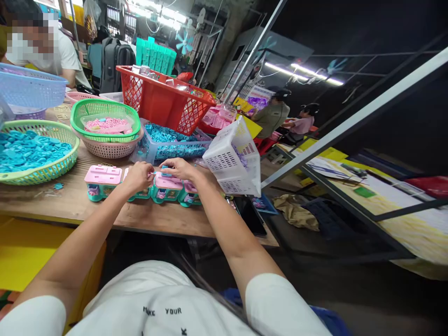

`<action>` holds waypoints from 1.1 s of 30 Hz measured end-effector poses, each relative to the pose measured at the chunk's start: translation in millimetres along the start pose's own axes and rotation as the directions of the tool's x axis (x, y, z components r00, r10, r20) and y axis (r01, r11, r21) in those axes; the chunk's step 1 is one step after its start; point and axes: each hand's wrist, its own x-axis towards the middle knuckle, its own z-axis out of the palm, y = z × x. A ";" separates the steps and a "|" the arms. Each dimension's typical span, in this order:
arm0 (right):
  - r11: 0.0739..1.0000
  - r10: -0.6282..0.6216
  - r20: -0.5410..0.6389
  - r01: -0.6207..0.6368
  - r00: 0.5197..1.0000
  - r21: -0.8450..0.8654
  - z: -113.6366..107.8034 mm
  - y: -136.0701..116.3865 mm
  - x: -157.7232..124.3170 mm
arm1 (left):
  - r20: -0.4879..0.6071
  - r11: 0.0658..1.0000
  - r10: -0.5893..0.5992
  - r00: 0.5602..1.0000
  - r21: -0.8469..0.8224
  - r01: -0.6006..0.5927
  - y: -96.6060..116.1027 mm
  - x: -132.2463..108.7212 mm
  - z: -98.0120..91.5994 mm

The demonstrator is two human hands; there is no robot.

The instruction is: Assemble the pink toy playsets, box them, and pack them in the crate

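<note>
A row of several pink-and-teal toy vehicles (103,175) stands on the wooden table in front of me. Above the middle of the row is my left hand (139,175), its fingertips pinched together; a tiny bit of blue shows at them, too small to name. My right hand (179,168) grips a small blue plastic piece (165,171) over the pink top of the third toy (168,182). Partly hidden by my right wrist is the toy at the right end (189,195). The second toy is mostly covered by my left hand.
Behind the toys stand a green basket (135,114) with pink pieces, a clear bin (149,148) of blue pieces and a red basket (157,100). A light-green basket (66,163) is left. At right are a tilted white basket (233,179) and a phone (250,217). Co-workers sit beyond.
</note>
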 end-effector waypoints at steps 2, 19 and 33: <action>1.000 -0.011 -0.004 0.011 1.000 0.012 1.0 -1.4 -0.4 | 0.007 1.000 0.003 1.000 0.015 -0.003 -0.2 0.9 -1.4; 0.988 0.092 0.064 -0.099 0.994 0.116 -19.2 13.2 -2.5 | 0.316 0.993 -0.014 0.949 -0.103 0.049 5.6 56.3 -24.1; 0.993 0.038 0.263 -0.067 0.964 0.101 -27.5 33.0 11.0 | 0.479 0.971 -0.055 0.876 -0.179 0.159 -8.6 85.3 -26.1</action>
